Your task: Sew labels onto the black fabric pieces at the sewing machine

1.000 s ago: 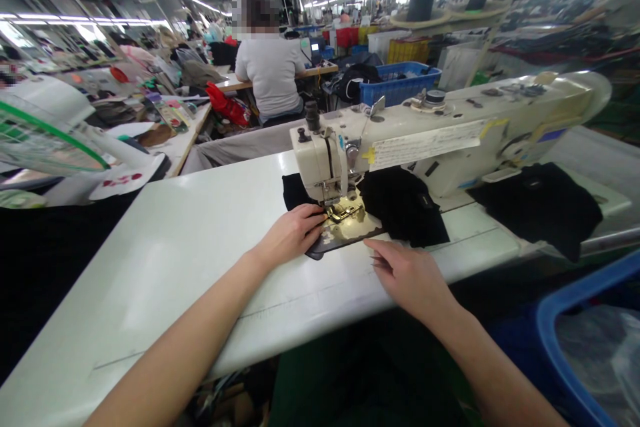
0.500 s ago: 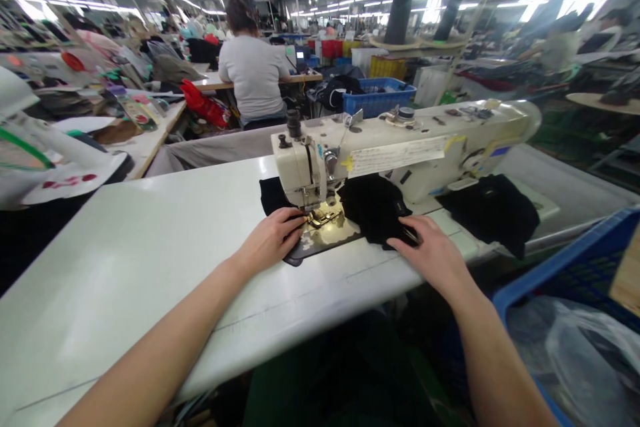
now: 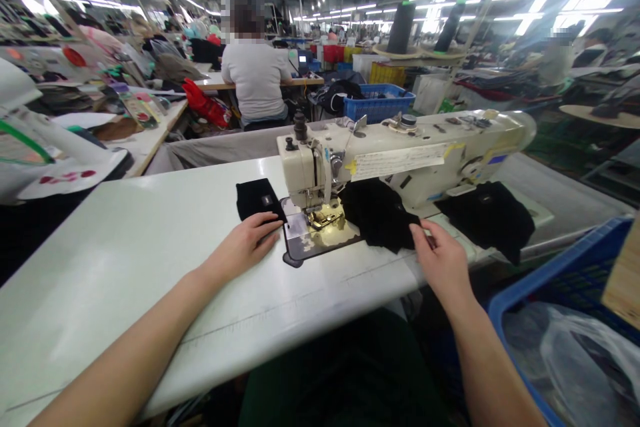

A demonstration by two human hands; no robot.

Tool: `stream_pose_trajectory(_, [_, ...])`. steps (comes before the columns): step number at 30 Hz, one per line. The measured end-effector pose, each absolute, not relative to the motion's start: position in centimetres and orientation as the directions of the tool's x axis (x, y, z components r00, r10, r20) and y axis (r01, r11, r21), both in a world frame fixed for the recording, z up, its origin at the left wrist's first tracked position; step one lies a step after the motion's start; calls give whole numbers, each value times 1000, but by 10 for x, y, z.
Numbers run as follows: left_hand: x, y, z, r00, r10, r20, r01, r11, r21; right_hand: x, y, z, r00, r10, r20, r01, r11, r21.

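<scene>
The left cloth [image 3: 255,197] has just come out past the foot [image 3: 323,220] and now lies flat on the surface [image 3: 150,247], label up. Its right corner reaches the left edge of the plate [image 3: 327,242]. Cloth and foot are thus apart, and most of the plate's left part shows bare.

Your left hand [image 3: 250,240] has moved left with it. The fingers lie extended, their tips on the cloth's near right corner; no grip shows.

The middle cloth [image 3: 375,212] lies at the plate's right side, its near corner toward the surface's near edge. Your right hand [image 3: 443,257] now pinches its right edge between thumb and forefinger. Whether the remaining fingers hold anything, you cannot tell from this view.

In relation to your hands, the left cloth is just beyond the left one; the middle cloth is directly left of the right one.

Farther right, the right cloth [image 3: 487,213] overhangs the surface's near edge. Below that edge stands the basket [image 3: 560,261].
</scene>
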State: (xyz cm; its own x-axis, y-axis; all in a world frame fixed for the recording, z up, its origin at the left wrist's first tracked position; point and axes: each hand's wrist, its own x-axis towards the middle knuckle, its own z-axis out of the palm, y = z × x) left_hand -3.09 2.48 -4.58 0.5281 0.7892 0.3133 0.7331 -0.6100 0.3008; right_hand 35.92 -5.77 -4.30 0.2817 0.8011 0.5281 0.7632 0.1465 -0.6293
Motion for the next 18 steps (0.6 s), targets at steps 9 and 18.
stream_pose_trajectory(9, [-33, -42, -8, 25, 998, 63, 626, -65, 777, 314, -92, -11, -49, 504, 862, 860, 461, -221])
stream_pose_trajectory(18, [93, -78, -19, 308, 852, -422, -483, 523, 703, 275, -147, -34, -315, 671, 672, 553, 705, -444])
